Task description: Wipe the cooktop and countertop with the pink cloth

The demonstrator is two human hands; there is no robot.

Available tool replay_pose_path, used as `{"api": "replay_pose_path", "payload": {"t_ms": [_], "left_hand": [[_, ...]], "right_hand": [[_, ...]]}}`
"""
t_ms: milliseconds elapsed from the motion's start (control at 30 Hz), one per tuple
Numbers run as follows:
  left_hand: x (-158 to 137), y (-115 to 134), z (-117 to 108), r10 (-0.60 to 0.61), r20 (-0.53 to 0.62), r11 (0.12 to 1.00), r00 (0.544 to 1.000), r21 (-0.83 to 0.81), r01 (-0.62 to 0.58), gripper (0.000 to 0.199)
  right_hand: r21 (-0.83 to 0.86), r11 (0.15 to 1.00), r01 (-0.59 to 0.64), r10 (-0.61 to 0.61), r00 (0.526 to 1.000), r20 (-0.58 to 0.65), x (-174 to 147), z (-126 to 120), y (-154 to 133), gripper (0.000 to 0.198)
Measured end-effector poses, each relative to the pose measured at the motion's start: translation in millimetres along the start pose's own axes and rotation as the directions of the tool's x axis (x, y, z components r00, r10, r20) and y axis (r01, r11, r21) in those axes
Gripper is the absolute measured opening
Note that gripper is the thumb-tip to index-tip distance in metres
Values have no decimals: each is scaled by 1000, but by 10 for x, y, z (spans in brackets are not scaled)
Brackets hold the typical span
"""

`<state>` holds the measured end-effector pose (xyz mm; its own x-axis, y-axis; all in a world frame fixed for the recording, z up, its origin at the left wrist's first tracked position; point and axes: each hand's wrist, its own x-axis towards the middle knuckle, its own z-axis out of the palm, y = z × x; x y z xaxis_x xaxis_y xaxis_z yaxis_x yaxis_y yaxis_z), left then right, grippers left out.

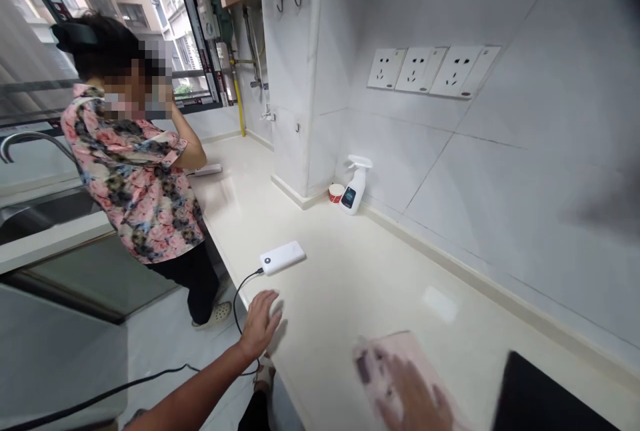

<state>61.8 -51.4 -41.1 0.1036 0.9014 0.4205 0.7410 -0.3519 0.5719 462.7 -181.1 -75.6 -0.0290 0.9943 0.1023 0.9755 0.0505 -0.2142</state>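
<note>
My right hand [417, 394], smeared by motion, presses down on a pale pink cloth [407, 347] with a dark printed patch. The cloth lies on the cream countertop [345, 291], and the lower part of the hand runs out of view. My left hand [261, 321] is at the front edge of the counter, fingers loosely spread with nothing in them. Just beyond it lies a white power bank [283, 258], whose black cable [236, 297] drops over the edge past my left wrist.
A white spray bottle [354, 185] and a small red and white tub [336, 193] stand by the wall corner. A black flat object [550, 397] lies at the lower right. At the left, a person in a floral shirt [135, 184] stands between sink [45, 211] and counter.
</note>
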Motion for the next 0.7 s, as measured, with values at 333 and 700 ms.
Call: {"api": "replay_pose_path", "payload": {"t_ms": [333, 700], "left_hand": [[-41, 61, -3, -112, 4, 989, 994, -102, 112, 44], [-51, 188, -90, -145, 101, 987, 984, -61, 151, 51]], "right_hand": [[-29, 905, -424, 425, 903, 59, 1617, -327, -829, 65], [314, 832, 457, -520, 841, 153, 818, -319, -2497, 66]]}}
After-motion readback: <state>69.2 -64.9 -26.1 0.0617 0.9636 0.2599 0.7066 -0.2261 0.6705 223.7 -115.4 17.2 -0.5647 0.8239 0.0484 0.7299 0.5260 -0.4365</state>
